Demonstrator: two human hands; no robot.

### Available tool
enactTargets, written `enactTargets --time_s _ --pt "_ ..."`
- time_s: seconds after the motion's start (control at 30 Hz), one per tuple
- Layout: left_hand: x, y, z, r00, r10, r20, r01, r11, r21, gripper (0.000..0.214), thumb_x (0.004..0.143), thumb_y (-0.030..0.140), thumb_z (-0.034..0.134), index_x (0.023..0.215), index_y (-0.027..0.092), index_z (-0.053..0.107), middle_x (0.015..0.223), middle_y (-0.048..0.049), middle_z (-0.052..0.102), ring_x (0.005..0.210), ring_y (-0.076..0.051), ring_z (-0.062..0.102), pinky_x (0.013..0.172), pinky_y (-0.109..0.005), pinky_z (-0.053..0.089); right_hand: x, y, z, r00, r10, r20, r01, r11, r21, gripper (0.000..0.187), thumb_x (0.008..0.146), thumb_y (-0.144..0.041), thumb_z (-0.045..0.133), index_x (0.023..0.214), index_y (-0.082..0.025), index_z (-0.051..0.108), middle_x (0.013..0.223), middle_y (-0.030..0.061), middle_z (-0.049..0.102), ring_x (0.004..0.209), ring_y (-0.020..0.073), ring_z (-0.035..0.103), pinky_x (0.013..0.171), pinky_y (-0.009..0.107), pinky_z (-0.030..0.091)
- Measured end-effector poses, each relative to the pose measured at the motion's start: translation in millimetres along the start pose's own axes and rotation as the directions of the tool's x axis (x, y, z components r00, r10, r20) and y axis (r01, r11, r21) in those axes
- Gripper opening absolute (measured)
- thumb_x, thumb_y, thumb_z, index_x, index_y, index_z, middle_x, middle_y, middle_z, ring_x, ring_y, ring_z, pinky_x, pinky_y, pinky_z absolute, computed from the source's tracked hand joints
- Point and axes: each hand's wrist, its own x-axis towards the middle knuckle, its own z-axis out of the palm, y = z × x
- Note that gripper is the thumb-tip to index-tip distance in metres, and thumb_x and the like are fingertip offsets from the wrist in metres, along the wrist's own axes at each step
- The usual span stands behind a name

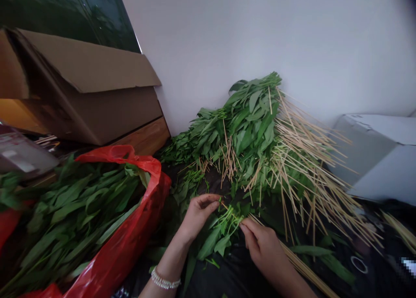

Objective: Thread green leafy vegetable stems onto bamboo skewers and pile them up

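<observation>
My left hand [200, 211], with a beaded bracelet at the wrist, pinches a small green stem at the tip of a thin wooden skewer [224, 205]. Several leafy green stems [224, 233] sit threaded along that skewer, their leaves hanging down over black sheeting. At the skewer's other side my right hand [260, 241] is closed on it, thumb and forefinger together beside the stems. Most of the skewer is hidden by stems and fingers. Just beyond both hands lie loaded skewers of greens [253, 116], piled against the wall with bare wooden ends [312, 172] fanning right.
On the left stands a red plastic bag [130, 237] full of loose leafy greens [74, 202]. Behind it is an open cardboard box [97, 111]. A white box [377, 155] stands at the right. More bare skewers [302, 267] lie under my right forearm.
</observation>
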Motion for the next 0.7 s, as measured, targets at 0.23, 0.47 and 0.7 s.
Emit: enactTargets --time_s 0.23,0.47,0.7 --pt "0.2 3.1 0.0 0.999 0.000 -0.041 0.000 1.000 0.002 0.020 0.071 0.028 0.072 0.087 0.016 0.074 0.088 -0.0065 0.074 0.083 -0.020 0.065 0.081 -0.028 0.048 0.3 -0.8 -0.8 1.000 -0.012 -0.006 0.012 1.000 -0.021 0.028 0.095 -0.031 0.032 0.071 -0.023 0.045 0.060 -0.0030 0.050 0.053 0.0122 0.047 0.056 0.024 0.033" --pt "-0.4 2.6 2.0 0.999 -0.008 -0.034 0.008 1.000 0.001 0.019 0.071 0.028 0.072 0.085 0.016 0.075 0.087 -0.0063 0.075 0.083 -0.020 0.066 0.080 -0.029 0.049 0.2 0.4 0.1 1.000 -0.009 -0.004 0.009 0.999 -0.042 0.029 0.095 -0.032 0.031 0.071 -0.023 0.046 0.061 -0.0017 0.053 0.055 0.0130 0.050 0.058 0.025 0.034" --pt "1.1 3.2 1.1 0.999 0.014 -0.039 -0.010 0.996 0.088 0.017 0.071 0.025 0.071 0.085 0.017 0.076 0.087 -0.0070 0.075 0.084 -0.022 0.067 0.080 -0.031 0.050 -0.5 2.2 1.4 1.000 -0.004 0.008 0.005 0.999 -0.051 0.029 0.095 -0.031 0.031 0.074 -0.023 0.048 0.064 -0.0005 0.056 0.057 0.0138 0.052 0.059 0.025 0.034"
